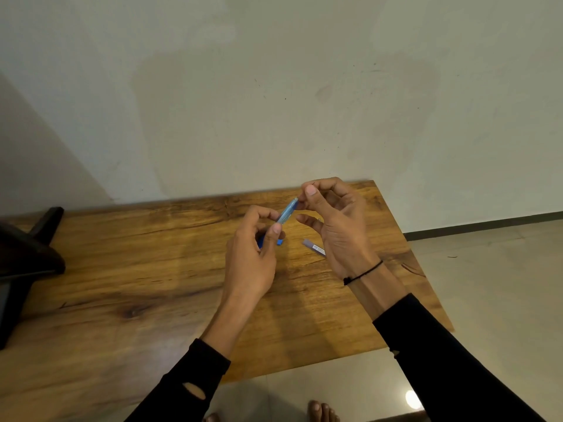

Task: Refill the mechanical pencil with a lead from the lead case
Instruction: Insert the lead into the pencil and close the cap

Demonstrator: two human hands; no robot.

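My left hand [254,254] grips the lower part of a blue mechanical pencil [287,212], which points up and to the right above the wooden table [137,269]. My right hand [335,220] pinches its thumb and forefinger together right at the pencil's upper end; whatever is between the fingertips is too thin to make out. The small grey-purple lead case [313,247] lies flat on the table, partly hidden behind my right palm. A bit of blue shows under my left fingers, likely the pencil's lower end.
A dark object [27,257] with a stand sits at the table's left edge. The table's right edge and front edge drop to a tiled floor [487,284]. A wall stands directly behind the table. My bare feet [323,412] show below.
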